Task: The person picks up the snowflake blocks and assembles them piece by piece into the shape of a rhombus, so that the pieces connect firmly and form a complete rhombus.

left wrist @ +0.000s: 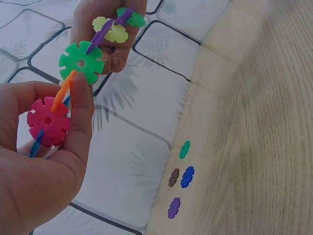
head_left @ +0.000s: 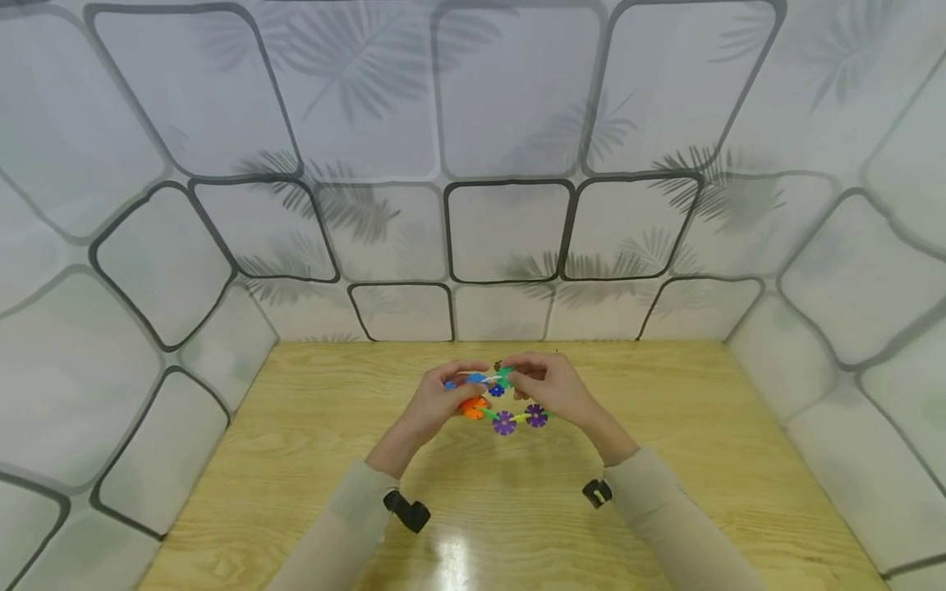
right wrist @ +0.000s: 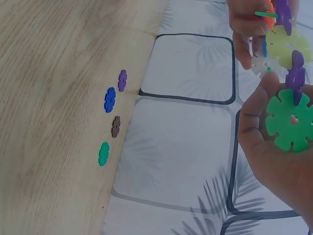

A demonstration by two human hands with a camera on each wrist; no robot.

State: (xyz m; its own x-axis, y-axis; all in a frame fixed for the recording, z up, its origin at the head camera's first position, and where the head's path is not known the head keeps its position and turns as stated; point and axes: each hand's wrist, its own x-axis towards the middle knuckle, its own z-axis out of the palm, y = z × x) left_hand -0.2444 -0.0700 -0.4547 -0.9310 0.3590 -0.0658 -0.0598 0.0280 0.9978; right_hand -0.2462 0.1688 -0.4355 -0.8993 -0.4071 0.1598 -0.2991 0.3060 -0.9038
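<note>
Both hands hold a chain of notched, flower-shaped plastic discs [head_left: 504,423] up above the table. The left hand [head_left: 436,398] grips its left part. In the left wrist view a pink disc [left wrist: 58,128] sits between that hand's thumb and fingers, joined to an orange disc [left wrist: 62,90] and a blue one. A green disc [left wrist: 90,58] follows. Curled round the right part of the chain is the right hand [head_left: 557,386]. In the right wrist view a green disc [right wrist: 279,127] lies before its palm, with purple [right wrist: 295,71] and yellow discs [right wrist: 279,41] beyond. Fingers hide some links.
Loose discs lie near the table's far edge: teal [left wrist: 184,149], brown [left wrist: 173,177], blue [left wrist: 187,176] and purple [left wrist: 173,208]. The wooden table [head_left: 296,476] is walled at the back and sides by patterned panels [head_left: 510,230].
</note>
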